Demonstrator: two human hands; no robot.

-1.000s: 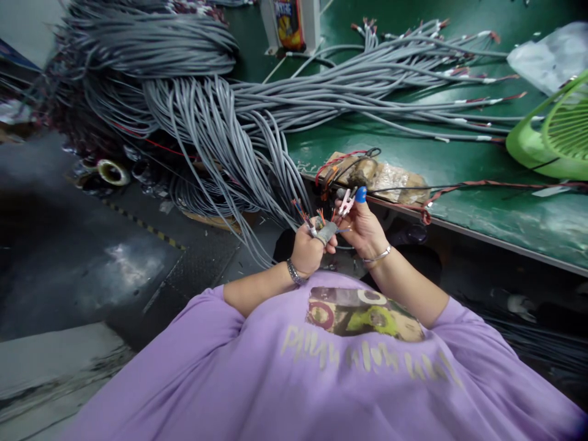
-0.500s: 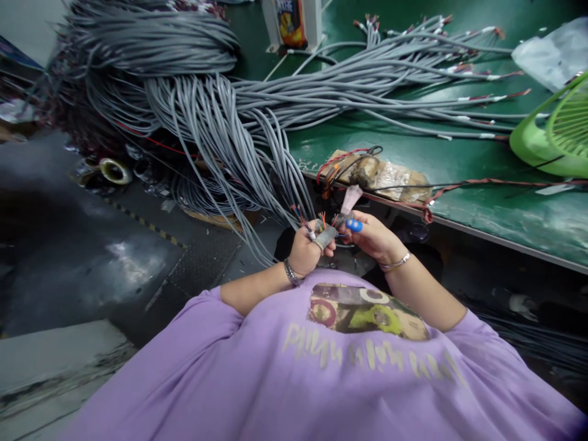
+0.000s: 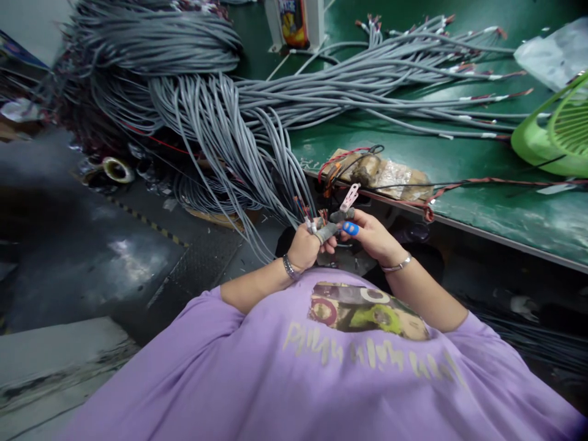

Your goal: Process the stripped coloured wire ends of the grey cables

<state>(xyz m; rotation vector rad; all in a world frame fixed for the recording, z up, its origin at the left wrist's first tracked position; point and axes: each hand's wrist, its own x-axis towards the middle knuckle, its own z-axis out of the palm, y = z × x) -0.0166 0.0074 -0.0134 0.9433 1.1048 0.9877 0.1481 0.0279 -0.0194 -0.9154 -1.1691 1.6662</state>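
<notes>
My left hand (image 3: 305, 246) is closed around the ends of grey cables, with a grey wrapping on its thumb. Stripped coloured wires (image 3: 323, 214) and white-sleeved wire ends stick up from its fingers. Right beside it, my right hand (image 3: 374, 237) pinches at those wires, its fingertips close to the left thumb. A blue finger cover (image 3: 350, 228) sits on the right thumb, and a grey wrapping (image 3: 340, 215) covers a finger. From that hand juts a small pink clip-like piece (image 3: 351, 197) with slots. What lies between the right fingertips is too small to make out.
Grey cables (image 3: 321, 92) lie across the green table (image 3: 482, 205), drooping over its edge toward my hands. A taped brown bundle (image 3: 399, 180) with red and black cords sits at that edge. A green fan (image 3: 551, 138) stands at right; a taped roll (image 3: 117, 170) is at left.
My right hand has turned slightly, and the pink piece, blurred before, now shows sharply. The orange and red wires stand lower at my left fingers. The view has shifted a little.
</notes>
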